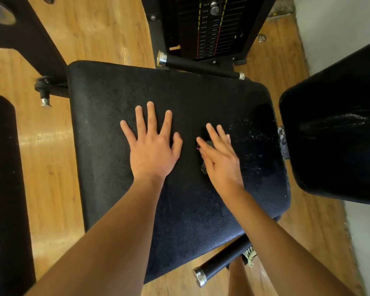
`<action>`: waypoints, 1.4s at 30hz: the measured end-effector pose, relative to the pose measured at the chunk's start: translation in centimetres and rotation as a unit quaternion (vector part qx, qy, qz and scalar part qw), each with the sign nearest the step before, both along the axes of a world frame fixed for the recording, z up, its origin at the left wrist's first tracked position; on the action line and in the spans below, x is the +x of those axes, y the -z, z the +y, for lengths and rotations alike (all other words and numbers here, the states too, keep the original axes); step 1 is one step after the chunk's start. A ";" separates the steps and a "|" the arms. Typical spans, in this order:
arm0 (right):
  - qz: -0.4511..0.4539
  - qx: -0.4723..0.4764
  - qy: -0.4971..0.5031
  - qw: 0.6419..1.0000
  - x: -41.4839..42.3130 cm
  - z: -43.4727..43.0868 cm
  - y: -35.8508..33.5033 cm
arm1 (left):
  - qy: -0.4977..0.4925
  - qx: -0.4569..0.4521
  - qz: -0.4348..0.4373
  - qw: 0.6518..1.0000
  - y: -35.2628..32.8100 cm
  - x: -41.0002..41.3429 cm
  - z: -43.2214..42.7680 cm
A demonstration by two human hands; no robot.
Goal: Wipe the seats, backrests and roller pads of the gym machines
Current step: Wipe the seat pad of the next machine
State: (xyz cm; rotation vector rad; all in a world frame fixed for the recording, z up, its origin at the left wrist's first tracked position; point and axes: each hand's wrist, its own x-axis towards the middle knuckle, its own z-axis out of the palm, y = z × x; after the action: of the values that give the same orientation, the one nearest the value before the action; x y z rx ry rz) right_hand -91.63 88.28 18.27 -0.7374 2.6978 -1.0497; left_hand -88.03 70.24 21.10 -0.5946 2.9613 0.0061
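Lying flat on the seat [107, 99], the left hand [152, 150] splays its fingers; the right hand [220, 161], fingers straight, covers a small dark object [208, 144].

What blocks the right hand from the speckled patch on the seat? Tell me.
Nothing visible does. The right hand rests flat on the seat, and the speckled patch is bare pad just beside it.

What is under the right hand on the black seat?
A dark grey thing, perhaps a cloth, lies between the right hand and the seat. Only its edges show; the hand covers the rest.
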 end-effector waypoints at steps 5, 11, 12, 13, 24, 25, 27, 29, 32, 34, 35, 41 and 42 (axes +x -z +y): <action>-0.016 0.012 0.017 1.000 -5.0 -3.0 -0.4 | -0.002 -0.003 0.000 1.000 0.1 0.0 0.0; -0.019 0.011 0.040 0.999 -1.7 -1.5 -0.2 | -0.001 0.002 0.001 1.000 0.0 0.0 0.0; -0.017 0.006 0.039 0.999 -0.4 -0.8 -0.1 | 0.000 0.003 0.001 1.000 -0.1 0.0 -0.1; -0.015 0.002 0.038 0.999 1.0 -0.1 -0.1 | 0.001 0.002 0.001 1.000 -0.1 -0.1 -0.1; -0.010 0.010 0.023 1.000 -3.7 -3.1 -0.4 | -0.001 0.005 -0.007 1.000 -0.2 -0.1 -0.1; -0.007 0.011 0.024 1.000 -3.6 -3.1 -0.3 | 0.001 0.006 -0.006 1.000 -0.2 -0.1 0.0; 0.002 0.007 0.029 1.000 -2.5 -2.3 0.0 | 0.000 0.007 -0.008 1.000 -0.2 -0.2 -0.1; 0.006 -0.007 0.037 0.999 -0.7 -1.1 0.2 | 0.000 0.009 -0.007 1.000 -0.2 -0.1 0.0; 0.003 -0.015 0.035 0.999 1.7 0.3 0.4 | 0.003 0.010 0.000 1.000 -0.2 -0.1 -0.1; -0.004 -0.015 0.030 0.999 2.0 0.5 0.3 | 0.004 0.010 0.003 1.000 -0.2 -0.1 -0.1; -0.006 -0.014 0.029 0.999 1.5 0.3 0.3 | 0.005 0.009 0.003 1.000 -0.2 -0.1 -0.1; -0.007 0.001 0.043 0.999 -1.7 -1.9 0.2 | 0.002 0.010 0.000 1.000 -0.2 -0.2 0.0; -0.008 -0.001 0.052 0.999 -1.2 -1.7 0.3 | 0.002 0.011 -0.001 1.000 -0.2 -0.2 -0.1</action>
State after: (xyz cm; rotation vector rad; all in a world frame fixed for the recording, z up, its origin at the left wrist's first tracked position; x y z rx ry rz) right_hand -92.88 86.54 18.02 -0.5936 2.7485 -1.0747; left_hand -88.23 70.18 21.28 -0.5868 2.9568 0.0393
